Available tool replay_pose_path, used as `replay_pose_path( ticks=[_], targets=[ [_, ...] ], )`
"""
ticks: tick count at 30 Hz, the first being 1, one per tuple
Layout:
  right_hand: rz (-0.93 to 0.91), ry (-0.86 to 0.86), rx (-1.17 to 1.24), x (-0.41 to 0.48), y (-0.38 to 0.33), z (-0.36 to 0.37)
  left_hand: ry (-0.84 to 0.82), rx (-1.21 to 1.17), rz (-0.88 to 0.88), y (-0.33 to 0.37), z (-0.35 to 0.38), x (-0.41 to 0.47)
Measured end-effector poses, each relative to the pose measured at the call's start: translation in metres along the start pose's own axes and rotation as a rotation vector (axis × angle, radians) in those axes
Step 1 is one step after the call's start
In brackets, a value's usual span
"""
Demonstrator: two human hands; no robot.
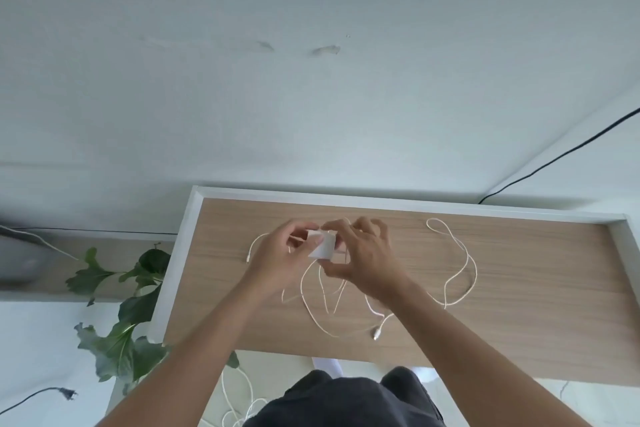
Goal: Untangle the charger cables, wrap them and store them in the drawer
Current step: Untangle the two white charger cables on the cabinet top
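White charger block (323, 246) held over the middle of the table (554, 288), pinched between curled fingers (300, 227) of the left hand (273, 256) and the right hand (363, 260), white cables (457, 274) spread in tangled loops below and toward the right edge, one connector (375, 334) laid near the front edge.

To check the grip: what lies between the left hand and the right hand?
In the head view, a white charger block lies between the left hand and the right hand; both hold it over the wooden table.
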State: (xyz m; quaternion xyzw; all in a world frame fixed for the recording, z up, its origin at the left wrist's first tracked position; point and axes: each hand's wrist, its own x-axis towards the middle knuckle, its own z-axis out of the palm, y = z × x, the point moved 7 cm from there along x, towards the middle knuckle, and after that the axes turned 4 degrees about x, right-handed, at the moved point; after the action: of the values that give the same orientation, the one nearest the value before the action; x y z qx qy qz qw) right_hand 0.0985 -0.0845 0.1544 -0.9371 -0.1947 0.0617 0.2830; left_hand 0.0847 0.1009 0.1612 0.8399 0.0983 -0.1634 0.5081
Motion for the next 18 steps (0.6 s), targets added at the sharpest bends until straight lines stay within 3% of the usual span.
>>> replay_pose_path(
  ticks=[4, 8, 14, 16, 18],
  targets=[
    [0.055, 0.034, 0.059, 0.006, 0.005, -0.031, 0.106, -0.123, 0.095, 0.038, -0.039, 0.008],
    [0.169, 0.125, 0.087, 0.003, 0.029, -0.063, 0.297, -0.309, 0.080, 0.036, -0.091, 0.022],
    [0.276, 0.101, 0.075, 0.005, 0.042, -0.090, 0.378, -0.228, -0.018, -0.010, -0.097, 0.031],
    [0.382, 0.054, 0.274, 0.005, 0.048, -0.096, 0.461, -0.291, -0.121, -0.041, -0.102, 0.037],
    [0.484, 0.025, 0.660, 0.000, 0.050, -0.102, 0.529, -0.350, -0.214, -0.076, -0.109, 0.040]
  ],
)
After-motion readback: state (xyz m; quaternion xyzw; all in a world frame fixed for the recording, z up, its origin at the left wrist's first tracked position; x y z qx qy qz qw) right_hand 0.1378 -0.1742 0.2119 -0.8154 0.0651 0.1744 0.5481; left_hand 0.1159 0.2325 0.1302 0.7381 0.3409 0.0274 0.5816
